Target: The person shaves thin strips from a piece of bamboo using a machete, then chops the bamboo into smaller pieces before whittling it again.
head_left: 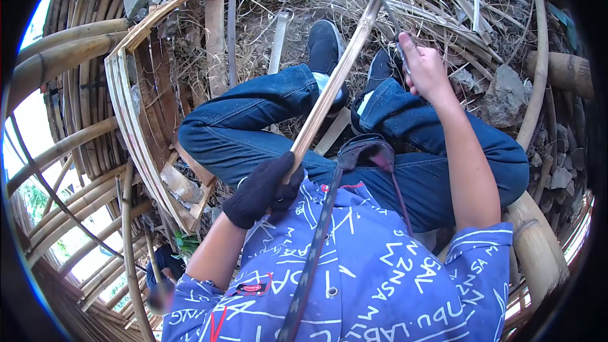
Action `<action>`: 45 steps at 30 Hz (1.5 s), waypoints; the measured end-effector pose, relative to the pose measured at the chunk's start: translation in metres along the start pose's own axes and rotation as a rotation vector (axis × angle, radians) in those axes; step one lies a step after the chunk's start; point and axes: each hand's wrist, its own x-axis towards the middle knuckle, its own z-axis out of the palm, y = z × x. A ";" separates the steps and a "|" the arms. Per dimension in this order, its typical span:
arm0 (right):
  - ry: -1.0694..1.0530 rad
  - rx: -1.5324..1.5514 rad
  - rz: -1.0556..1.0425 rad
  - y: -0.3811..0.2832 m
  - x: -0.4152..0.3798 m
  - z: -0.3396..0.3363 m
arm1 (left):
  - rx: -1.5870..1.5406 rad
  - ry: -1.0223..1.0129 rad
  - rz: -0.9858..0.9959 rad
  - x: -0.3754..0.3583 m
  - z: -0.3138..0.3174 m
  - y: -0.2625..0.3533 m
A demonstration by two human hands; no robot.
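Note:
My left hand [266, 191], in a dark knitted glove, is wrapped round the lower end of a long split bamboo strip [335, 82]. The strip slants from my lap up to the top edge, passing over my shoe and between my legs. My bare right hand [423, 66] is closed round the handle of a blade [385, 9], thumb stretched along it. The blade runs up and left from the fist and meets or crosses the strip near the top; whether they touch is unclear. The handle is mostly hidden by my fingers.
A bent bamboo frame [136, 126] stands left of my knee. Loose strips [443, 25] lie on the ground ahead. Rocks [505, 95] and thick bamboo poles [535, 240] are at the right. Another person [166, 269] is visible beyond bamboo poles at the lower left.

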 end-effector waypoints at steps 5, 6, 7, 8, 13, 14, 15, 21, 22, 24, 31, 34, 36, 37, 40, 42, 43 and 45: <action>-0.079 -0.070 -0.304 0.002 -0.044 0.024 | -0.119 -0.172 -0.021 0.019 0.009 0.001; -0.153 -0.076 -0.292 0.003 -0.055 0.027 | -0.119 -0.177 -0.021 0.019 0.013 0.002; -0.227 -0.081 -0.277 0.004 -0.067 0.030 | -0.194 -0.191 -0.099 0.018 0.018 0.004; -0.288 -0.053 -0.281 0.001 -0.080 0.032 | -0.268 -0.203 -0.177 0.017 0.021 0.004; -0.381 -0.349 -0.382 0.000 -0.097 0.025 | -0.123 -0.158 -0.085 0.022 0.029 -0.007; -0.421 -0.397 -0.334 -0.001 -0.096 0.021 | -0.077 -0.133 -0.075 0.021 0.031 -0.008; -0.348 -0.463 -0.408 0.003 -0.092 0.019 | -0.076 -0.137 -0.081 0.019 0.034 -0.009; -0.128 -0.302 -0.324 0.022 -0.054 0.004 | -0.181 -0.239 -0.072 0.017 0.033 -0.018; -0.154 -0.283 -0.326 0.021 -0.057 0.006 | -0.234 -0.310 -0.086 0.020 0.028 -0.017; -0.336 -0.290 -0.363 0.009 -0.093 0.015 | -0.293 -0.376 -0.108 0.021 0.027 -0.017; -0.195 -0.433 -0.357 0.017 -0.052 -0.011 | -0.115 -0.272 -0.086 0.017 0.033 -0.020; -0.158 -0.331 -0.296 0.011 -0.060 -0.002 | -0.123 -0.262 -0.077 0.017 0.029 -0.021; -0.300 -0.293 -0.294 0.011 -0.087 0.009 | -0.122 -0.215 -0.084 0.016 0.032 -0.018; -0.374 -0.252 -0.299 0.015 -0.096 0.015 | -0.127 -0.210 -0.091 0.015 0.035 -0.015; -0.413 -0.490 -0.361 0.012 -0.096 0.007 | -0.005 -0.119 -0.138 0.014 0.039 -0.013; -0.364 -0.463 -0.288 0.012 -0.079 -0.002 | 0.115 -0.026 -0.054 0.015 0.043 -0.016; -0.385 -0.437 -0.252 0.011 -0.068 -0.007 | 0.113 -0.030 -0.056 0.014 0.043 -0.016; -0.317 -0.490 -0.322 0.012 -0.068 -0.001 | 0.210 0.039 -0.020 0.014 0.044 -0.012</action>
